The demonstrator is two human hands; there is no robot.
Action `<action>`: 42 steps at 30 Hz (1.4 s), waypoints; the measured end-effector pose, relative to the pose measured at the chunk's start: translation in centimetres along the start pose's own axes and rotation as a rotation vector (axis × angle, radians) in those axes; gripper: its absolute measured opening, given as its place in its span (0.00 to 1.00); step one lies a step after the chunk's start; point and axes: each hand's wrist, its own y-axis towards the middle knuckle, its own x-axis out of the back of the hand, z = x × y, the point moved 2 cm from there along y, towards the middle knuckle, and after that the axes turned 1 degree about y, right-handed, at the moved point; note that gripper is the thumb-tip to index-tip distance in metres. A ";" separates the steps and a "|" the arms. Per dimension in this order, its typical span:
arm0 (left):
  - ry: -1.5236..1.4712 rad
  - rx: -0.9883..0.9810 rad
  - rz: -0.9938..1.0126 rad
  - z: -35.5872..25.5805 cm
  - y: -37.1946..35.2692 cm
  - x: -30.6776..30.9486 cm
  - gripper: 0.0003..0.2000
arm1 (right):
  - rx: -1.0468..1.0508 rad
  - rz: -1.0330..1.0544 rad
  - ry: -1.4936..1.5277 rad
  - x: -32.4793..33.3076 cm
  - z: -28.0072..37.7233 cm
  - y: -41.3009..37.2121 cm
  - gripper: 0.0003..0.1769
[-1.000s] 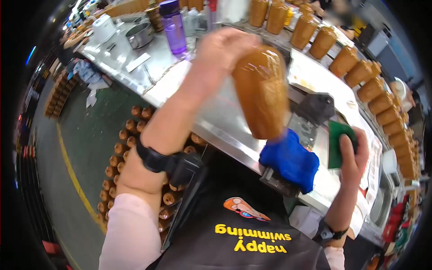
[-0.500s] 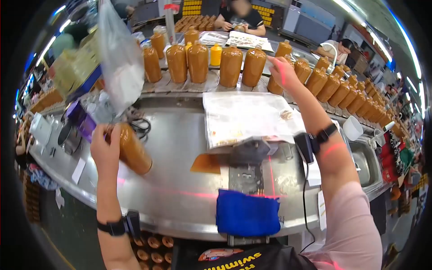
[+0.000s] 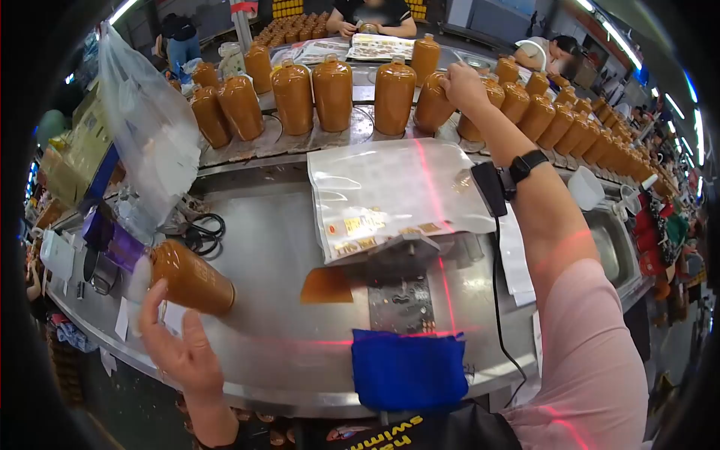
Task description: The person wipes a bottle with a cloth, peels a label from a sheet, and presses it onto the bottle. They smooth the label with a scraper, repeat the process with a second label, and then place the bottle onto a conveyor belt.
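Observation:
A glossy brown bottle [image 3: 193, 279] leans at a slant on the left part of the metal worktop, its neck end toward the left. My left hand [image 3: 180, 352] is just in front of it, thumb and fingers apart. A blurred white thing [image 3: 139, 289] is by its fingertips and the bottle's neck end; I cannot make out what it is. At the back, my right hand [image 3: 465, 86] grips the top of another brown bottle [image 3: 433, 106], which tilts in the row on the slatted conveyor [image 3: 352, 124].
A printed sheet [image 3: 375, 187] lies mid-worktop behind a dark metal fixture [image 3: 397, 259]. In front is a blue cloth [image 3: 409, 367]. Plastic bag [image 3: 142, 112], black cable [image 3: 202, 232] and purple box [image 3: 112, 236] sit left; sink [image 3: 615, 244] right. Two people work beyond the conveyor.
My left hand has let go of the bottle's neck and drawn toward me, fingers spreading. My right hand has closed on a conveyor bottle, which now tilts. The camera view has shifted.

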 end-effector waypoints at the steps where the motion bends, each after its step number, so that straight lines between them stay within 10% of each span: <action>1: -0.060 -0.014 0.034 -0.7 -0.6 -0.5 0.19 | 0.048 -0.023 0.007 2.2 0.5 -1.2 0.12; 8: -0.624 -0.037 0.302 -9.0 -0.7 -6.2 0.26 | 0.522 -0.012 0.294 23.3 6.6 -9.9 0.08; 11: -1.087 0.212 0.525 -13.7 -0.3 -9.5 0.37 | 0.298 0.391 0.822 25.3 8.7 -14.5 0.08; 21: -1.540 0.984 0.860 -14.9 -6.0 -11.5 0.25 | -0.217 0.485 1.101 15.6 12.9 -30.4 0.25; 30: -1.465 0.946 0.772 -13.8 -5.6 -15.0 0.23 | -0.262 0.319 1.009 16.0 9.3 -28.6 0.15; 32: -1.412 0.876 0.803 -12.8 -5.7 -14.7 0.25 | -0.114 0.205 0.578 13.5 4.3 -25.1 0.15; 36: -1.354 0.790 0.871 -12.3 -5.4 -14.4 0.27 | -0.140 0.528 0.003 5.0 -2.8 -18.0 0.23; 42: -1.466 0.846 0.933 -11.4 -6.0 -14.5 0.29 | -0.274 0.660 0.161 1.6 -4.2 -16.2 0.30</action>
